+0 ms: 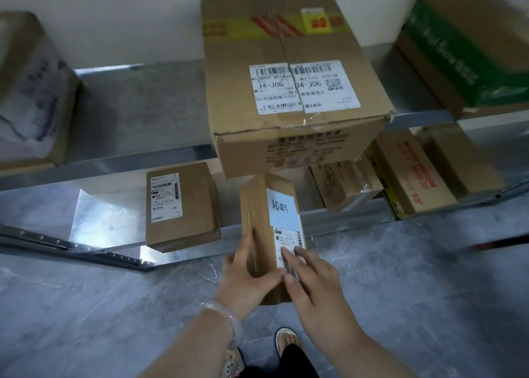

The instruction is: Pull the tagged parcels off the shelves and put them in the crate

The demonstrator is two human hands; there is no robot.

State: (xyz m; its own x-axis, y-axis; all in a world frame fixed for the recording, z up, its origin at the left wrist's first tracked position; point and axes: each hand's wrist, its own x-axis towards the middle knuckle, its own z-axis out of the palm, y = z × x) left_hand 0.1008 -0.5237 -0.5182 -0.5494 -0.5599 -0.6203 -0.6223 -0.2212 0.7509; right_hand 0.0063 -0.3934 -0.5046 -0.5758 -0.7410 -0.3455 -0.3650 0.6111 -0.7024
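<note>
Head view: a narrow brown parcel [269, 223] with a white handwritten tag and a printed label is held out in front of the lower shelf [329, 223], above the grey floor [86, 306]. The left hand [246, 277], a pale bracelet [220, 314] on its wrist, grips the parcel's near end, fingers curled round its left side. The right hand [312, 286] rests fairly straight fingers on the label. 1 large carton [292, 77] overhangs the upper shelf just behind; 1 smaller box [180, 206] sits left on the lower shelf.
</note>
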